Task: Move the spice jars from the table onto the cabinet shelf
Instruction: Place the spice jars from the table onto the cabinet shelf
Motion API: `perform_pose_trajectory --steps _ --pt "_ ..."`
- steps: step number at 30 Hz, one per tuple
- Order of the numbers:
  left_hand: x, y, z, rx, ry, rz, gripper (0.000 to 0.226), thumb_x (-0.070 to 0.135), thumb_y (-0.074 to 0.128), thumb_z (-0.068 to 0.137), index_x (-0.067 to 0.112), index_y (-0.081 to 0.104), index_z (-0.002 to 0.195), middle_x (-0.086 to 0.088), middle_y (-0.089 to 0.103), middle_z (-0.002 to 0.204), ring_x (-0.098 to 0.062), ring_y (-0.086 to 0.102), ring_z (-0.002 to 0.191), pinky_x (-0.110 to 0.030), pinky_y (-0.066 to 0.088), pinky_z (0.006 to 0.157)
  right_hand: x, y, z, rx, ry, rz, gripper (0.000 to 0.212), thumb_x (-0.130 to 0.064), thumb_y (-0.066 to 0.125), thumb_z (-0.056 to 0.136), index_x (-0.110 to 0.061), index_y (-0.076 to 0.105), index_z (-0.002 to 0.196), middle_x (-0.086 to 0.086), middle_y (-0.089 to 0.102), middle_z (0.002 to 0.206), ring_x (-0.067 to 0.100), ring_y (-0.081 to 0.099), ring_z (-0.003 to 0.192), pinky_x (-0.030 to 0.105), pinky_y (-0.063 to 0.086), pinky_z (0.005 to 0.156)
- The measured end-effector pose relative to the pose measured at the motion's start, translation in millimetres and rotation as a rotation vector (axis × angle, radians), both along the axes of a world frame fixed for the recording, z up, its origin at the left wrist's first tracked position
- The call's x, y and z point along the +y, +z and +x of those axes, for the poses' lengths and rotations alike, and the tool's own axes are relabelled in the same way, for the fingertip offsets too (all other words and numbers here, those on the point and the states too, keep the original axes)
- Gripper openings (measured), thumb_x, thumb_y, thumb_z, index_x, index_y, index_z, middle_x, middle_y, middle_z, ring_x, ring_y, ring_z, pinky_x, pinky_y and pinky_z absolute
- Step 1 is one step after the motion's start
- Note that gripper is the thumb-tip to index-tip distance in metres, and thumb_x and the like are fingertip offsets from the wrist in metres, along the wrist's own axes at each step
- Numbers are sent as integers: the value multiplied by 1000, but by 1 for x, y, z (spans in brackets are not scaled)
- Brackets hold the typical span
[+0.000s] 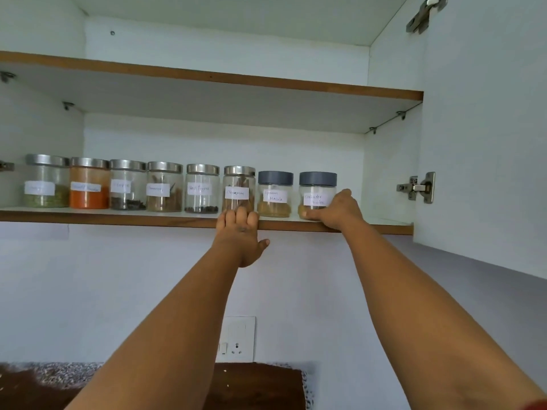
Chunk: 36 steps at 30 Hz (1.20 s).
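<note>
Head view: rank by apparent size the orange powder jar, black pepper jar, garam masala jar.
1. Orange powder jar, largest.
2. Black pepper jar.
3. Garam masala jar, shortest, though close to the pepper jar in width.

You look up into a white cabinet [225, 42] with brown-edged boards, its door [485, 119] swung open on the right on metal hinges [417, 187]. Below it runs a pale wall [118, 291] with a white socket plate [236, 340]. A speckled desk [59, 372] lies at the bottom.
</note>
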State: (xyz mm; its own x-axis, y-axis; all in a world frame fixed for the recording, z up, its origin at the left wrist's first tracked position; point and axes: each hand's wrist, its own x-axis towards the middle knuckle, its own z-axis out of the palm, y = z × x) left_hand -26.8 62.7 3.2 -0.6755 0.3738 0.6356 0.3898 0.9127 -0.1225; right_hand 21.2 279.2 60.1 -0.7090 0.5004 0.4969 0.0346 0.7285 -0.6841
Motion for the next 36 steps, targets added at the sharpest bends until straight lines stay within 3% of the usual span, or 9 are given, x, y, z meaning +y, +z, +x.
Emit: perform_pose_trajectory --steps 13,22,25,28,30,32,34,36 --pt "2 4 3 -40 39 -50 88 68 55 79 20 23 146 -12 24 149 -35 23 139 -49 14 116 1 8 -23 -268 -75 114 109 -71 70 67 -5 24 141 11 51 133 30 53 121 43 46 98" --pt "1 6 6 -87 37 -49 105 78 59 68 19 21 146 -10 24 149 -35 21 139 -48 13 116 -2 -7 -19 -181 -163 166 106 -79 55 72 -9 20 143 10 53 133 31 55 118 39 40 84" --pt "1 10 11 -130 61 -87 118 86 58 58 18 21 147 -11 25 149 -35 21 139 -49 16 115 -8 -26 -7 -77 -259 338 89 -74 27 88 -14 14 153 13 48 142 32 47 127 45 33 102" --pt "1 14 14 -161 79 -102 124 89 57 55 16 19 148 -11 23 151 -35 19 140 -48 16 115 -15 -59 11 36 -291 526 65 -60 18 96 -20 34 145 12 49 137 30 41 128 44 26 107" --pt "-2 13 17 -139 74 -128 122 87 54 61 15 15 150 -12 21 152 -35 19 141 -48 15 116 -20 -80 25 31 -306 600 61 -58 25 97 -22 31 146 9 37 147 28 27 138 47 25 108" --pt "-6 8 24 -110 56 -157 120 86 50 68 12 7 153 -15 17 155 -36 15 143 -48 10 118 -25 -94 36 -13 -275 579 68 -57 32 97 -24 15 153 5 15 160 26 7 148 52 19 114" --pt "-12 -2 34 -73 10 -136 119 81 51 72 9 2 153 -17 13 157 -38 11 145 -48 10 119 -32 -106 43 -44 -224 490 74 -59 36 95 -26 7 155 3 2 163 26 4 149 52 12 116" --pt "-18 -22 43 -9 -86 -32 111 69 58 77 8 6 153 -19 16 155 -37 16 143 -48 21 117 -41 -127 44 -100 -166 346 76 -62 38 93 -27 9 154 5 4 162 27 5 149 52 9 117"
